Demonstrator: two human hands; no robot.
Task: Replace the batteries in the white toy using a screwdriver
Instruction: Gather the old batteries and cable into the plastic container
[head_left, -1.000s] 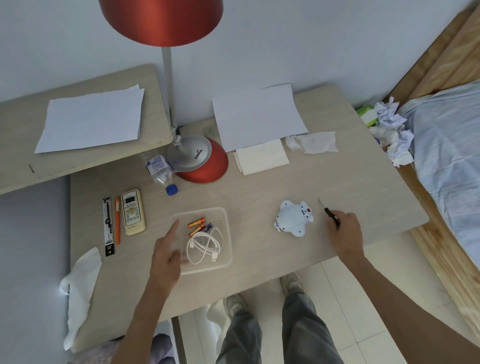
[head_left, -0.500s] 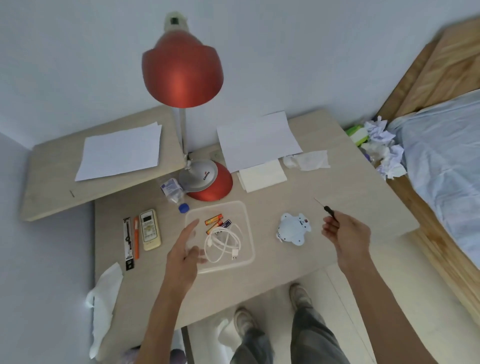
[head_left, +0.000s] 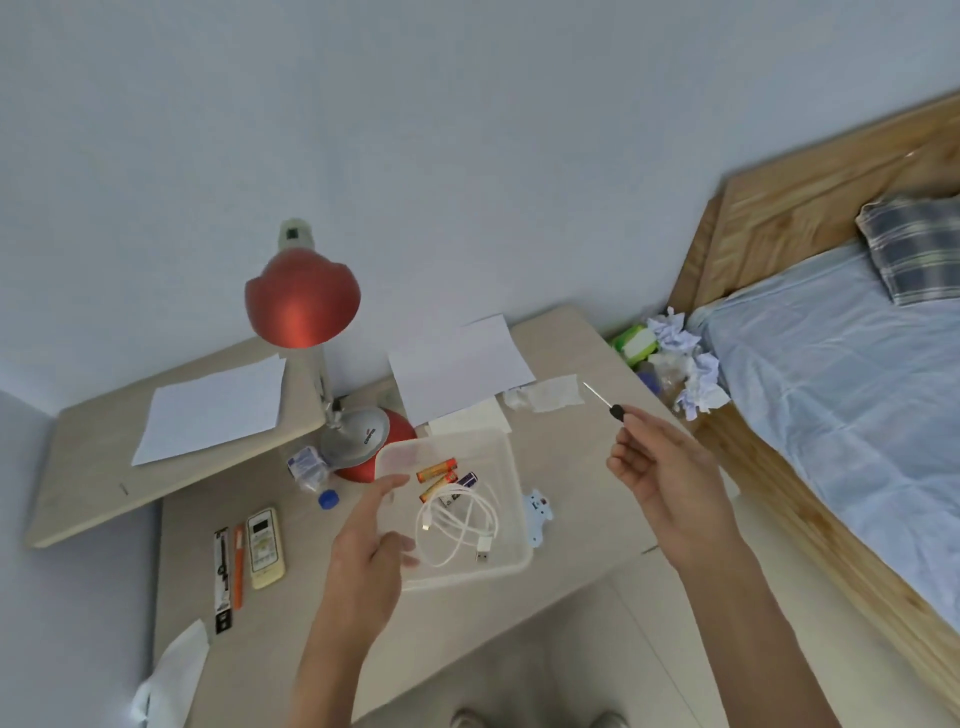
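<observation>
The white toy lies on the desk, partly hidden behind the clear plastic container. My left hand grips the container's left side, thumb over the rim and fingers showing through beneath, and the container looks raised off the desk. Inside it lie orange batteries, a purple battery and a coiled white USB cable. My right hand is up in the air to the right of the container and pinches a small black-handled screwdriver, with the tip pointing up and left.
A red desk lamp stands at the back beside paper sheets and a tissue. A remote, pens and a small bottle lie on the left. Crumpled paper and a bed are on the right.
The view has tilted upward. My left hand took hold of the container and lifted it toward me. My right hand rose off the desk with the screwdriver.
</observation>
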